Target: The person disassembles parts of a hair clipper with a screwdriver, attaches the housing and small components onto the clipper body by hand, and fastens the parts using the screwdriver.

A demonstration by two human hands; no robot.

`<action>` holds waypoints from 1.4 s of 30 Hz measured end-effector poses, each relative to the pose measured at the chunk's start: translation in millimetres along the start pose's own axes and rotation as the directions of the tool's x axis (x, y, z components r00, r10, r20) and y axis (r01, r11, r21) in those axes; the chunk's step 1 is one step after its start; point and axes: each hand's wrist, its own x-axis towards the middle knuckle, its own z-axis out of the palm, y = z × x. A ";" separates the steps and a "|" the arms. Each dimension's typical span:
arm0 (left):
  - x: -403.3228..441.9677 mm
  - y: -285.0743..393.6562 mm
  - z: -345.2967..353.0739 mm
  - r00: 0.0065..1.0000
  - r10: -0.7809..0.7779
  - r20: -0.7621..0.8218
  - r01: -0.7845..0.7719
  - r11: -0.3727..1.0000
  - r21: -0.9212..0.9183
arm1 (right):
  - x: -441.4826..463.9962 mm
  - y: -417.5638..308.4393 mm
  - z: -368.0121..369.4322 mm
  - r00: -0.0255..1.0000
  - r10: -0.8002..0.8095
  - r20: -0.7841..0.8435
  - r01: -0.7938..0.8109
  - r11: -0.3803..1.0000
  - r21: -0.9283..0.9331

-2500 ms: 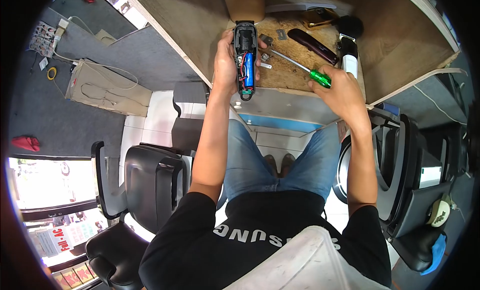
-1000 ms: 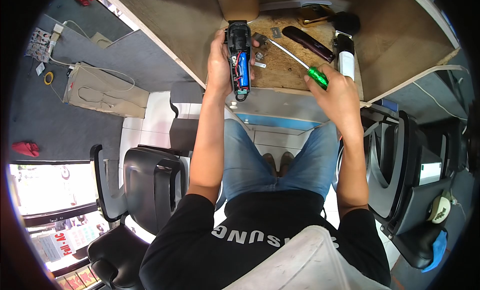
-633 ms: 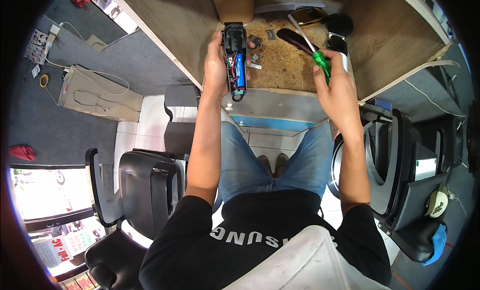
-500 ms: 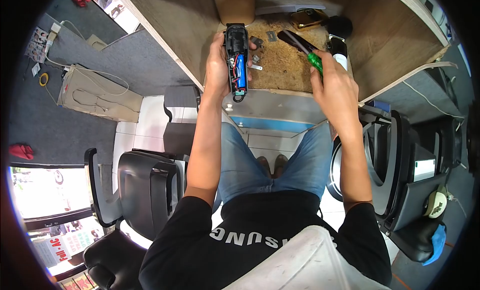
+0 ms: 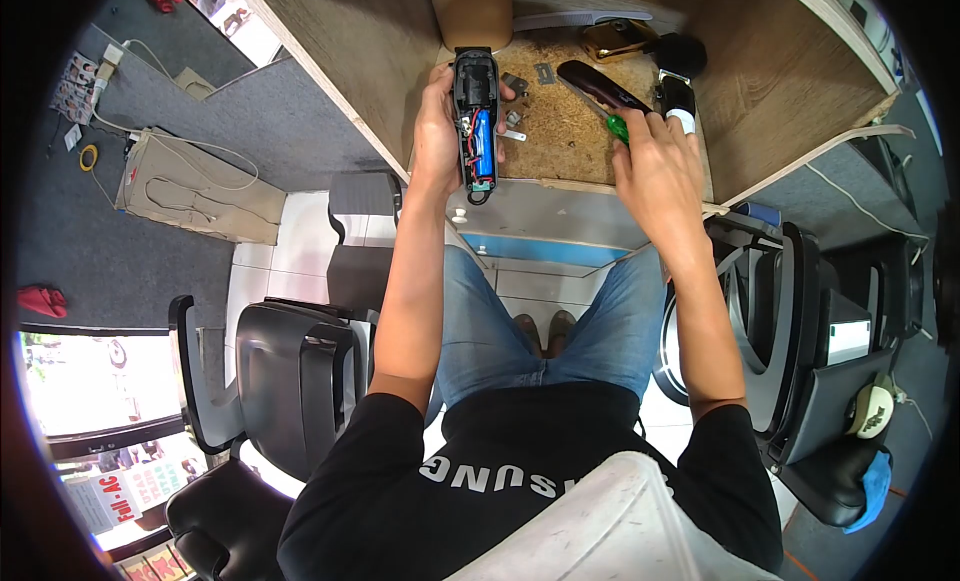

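Note:
My left hand (image 5: pixel 436 131) is wrapped around an opened hair clipper (image 5: pixel 476 81) at the front left of the shelf. Inside its black body show a blue battery (image 5: pixel 485 146), red wires and a small green board. My right hand (image 5: pixel 662 176) is low over the right side of the shelf, its fingers closed around the handle of a green screwdriver (image 5: pixel 617 129). That screwdriver's thin shaft points up and left, beside a dark maroon clipper cover (image 5: pixel 600 84) lying on the board. The fingertips partly cover the handle and the cover's near end.
Small metal clipper parts (image 5: pixel 514 86) and a flat blade plate (image 5: pixel 545 74) lie on the worn shelf board (image 5: pixel 565 151). Behind are a gold-and-black object (image 5: pixel 615 39) and a round black brush (image 5: pixel 680 54). Another clipper (image 5: pixel 675 93) stands at right, near the wooden side wall (image 5: pixel 750 71).
My right hand has lowered with the screwdriver and shifted slightly left, toward the shelf surface. The screwdriver now lies below the maroon cover instead of across it. My left hand holds the clipper almost still.

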 end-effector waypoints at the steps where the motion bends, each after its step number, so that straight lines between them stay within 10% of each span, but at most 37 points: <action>1: 0.2 -0.2 0.0 1.000 -0.002 0.001 0.002 1.000 -0.002 | 0.6 -0.7 0.5 1.000 0.001 0.006 -0.001 1.000 -0.002; 20: -2.5 4.5 6.8 0.999 0.039 -0.024 -0.037 0.998 0.053 | 24.0 14.4 18.6 0.987 0.051 -0.149 -0.047 0.998 0.032; 42: -5.4 7.1 7.3 0.999 0.038 0.031 -0.037 0.999 -0.004 | 53.4 31.4 20.7 0.988 0.068 0.139 -0.075 0.996 0.050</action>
